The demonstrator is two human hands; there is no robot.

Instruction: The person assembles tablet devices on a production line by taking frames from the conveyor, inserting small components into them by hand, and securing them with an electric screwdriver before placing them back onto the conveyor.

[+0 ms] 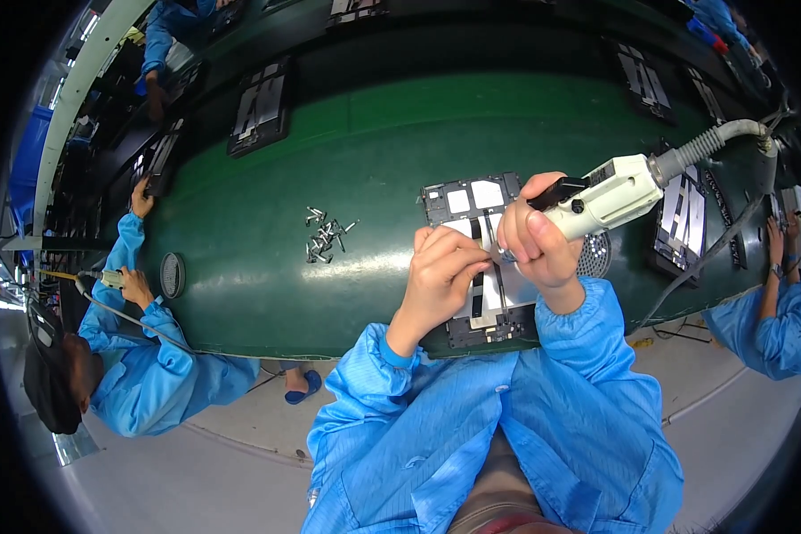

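Well, setting a clock face on the flat unit (523, 295), I have it just inside the near edge of the green table (374, 187), under both hands, its pale panels crossed by dark strips. My right hand (543, 238) has its fingers wrapped around a cream tool (621, 189), which slants toward two o'clock into a grey hose (696, 149). My left hand (442, 271) curls in from eight o'clock, thumb and forefinger drawn together by the tool's nose; I cannot tell whether they pinch anything. Just beside the unit at three o'clock sits a perforated round dish (594, 256). A loose pile of small metallic pieces (326, 237) lies at nine, and a second unit (681, 221) near three. Farther off, between eight and nine, a co-worker (151, 383) holds a similar tool (112, 279); more units lie at ten (261, 105) and between one and two (643, 80).
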